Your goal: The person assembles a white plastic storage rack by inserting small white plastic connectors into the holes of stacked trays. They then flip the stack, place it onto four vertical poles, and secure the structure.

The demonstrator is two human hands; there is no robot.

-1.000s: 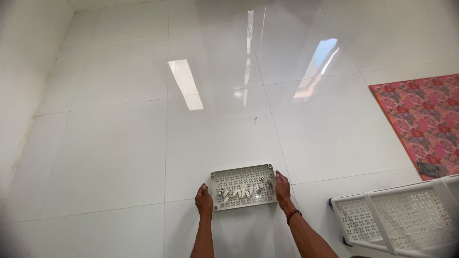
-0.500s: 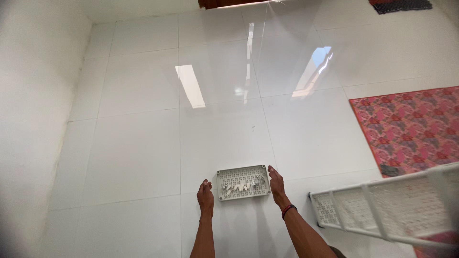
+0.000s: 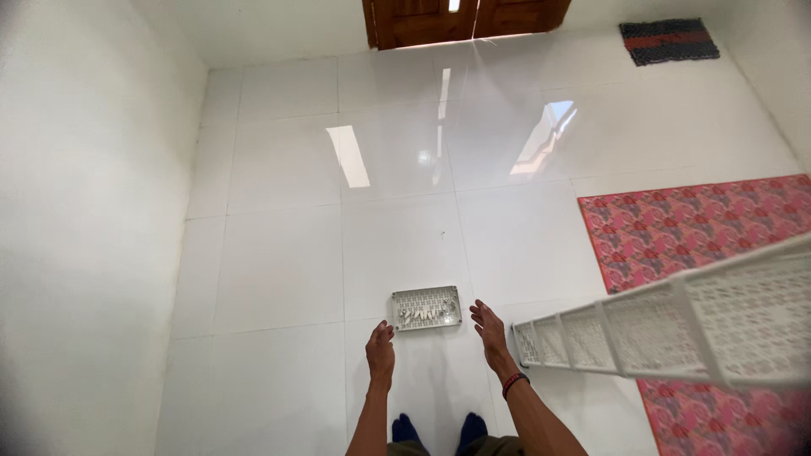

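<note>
The floor (image 3: 279, 270) is glossy white tile, large squares with thin grout lines, mirroring a long ceiling light and a bright window patch. A plain white wall (image 3: 84, 228) runs down the left side. At the far end stands a brown wooden door (image 3: 465, 19), and beside it in the corner lies a small dark doormat (image 3: 669, 40) with a red band. On the right a pink floral rug (image 3: 701, 224) lies flat on the tile.

A small white perforated tray (image 3: 427, 307) sits flat on the floor in front of the person — pale small pieces lie in a row inside it, too small to identify. Both hands hover just short of it, not touching. The left hand (image 3: 380, 348) is open with fingers loosely together, near the tray's near-left corner. The right hand (image 3: 491, 328) is open too, fingers slightly spread, just beside the tray's right edge; a dark band circles its wrist.

A white lattice rack (image 3: 676, 325) juts in from the right, close to the camera.
</note>
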